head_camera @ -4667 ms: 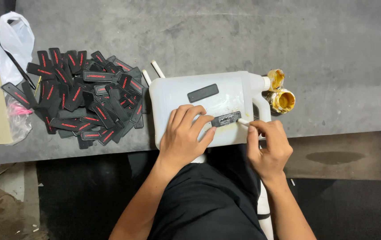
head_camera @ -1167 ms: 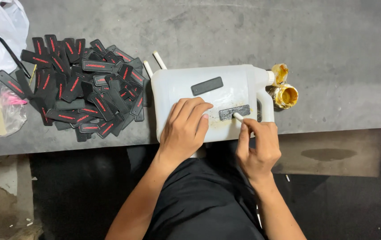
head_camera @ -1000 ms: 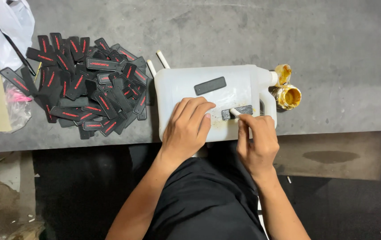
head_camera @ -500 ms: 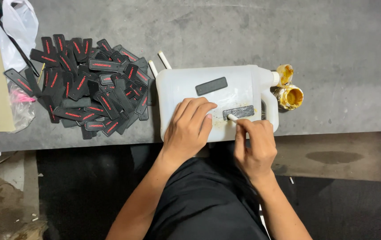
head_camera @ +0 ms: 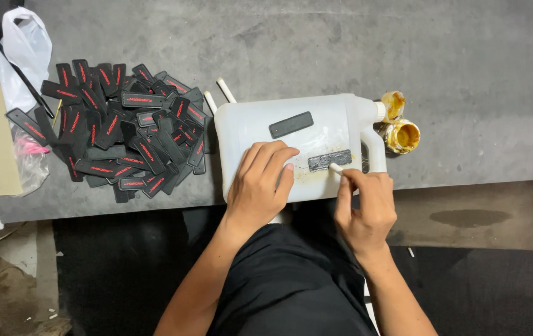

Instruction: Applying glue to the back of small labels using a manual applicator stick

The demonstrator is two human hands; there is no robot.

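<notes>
A white plastic jug [head_camera: 291, 146] lies on its side at the near edge of the grey counter [head_camera: 453, 56], its handle and neck pointing to the person's right. The left hand [head_camera: 261, 186] rests flat on the jug's upper face, fingers spread a little and pointing away from the body, holding nothing, only pressing on the plastic. Just beside its fingertips, to the right, a dark rectangular strip [head_camera: 329, 160] lies on the jug, tilted slightly, on a yellowish smear. The right hand [head_camera: 366, 208] sits below and to the right of that strip, fingers curled closed around a thin white stick [head_camera: 336, 167] whose tip touches the strip's lower right edge; most of the stick is hidden in the hand, so its length cannot be told. A second dark strip [head_camera: 291, 124] lies higher up on the jug, well clear of both hands.

Touching the jug's neck on the right stand two small open tins [head_camera: 401, 134] with yellow-brown contents, probably glue, though the view is too small to be sure. Two more white sticks [head_camera: 225, 90] poke out from behind the jug's far left corner. To the left of the jug, on the counter, sits a heap of black strips with red marks [head_camera: 114, 130], and beyond it a white plastic bag [head_camera: 27, 43] near the counter's left end.
</notes>
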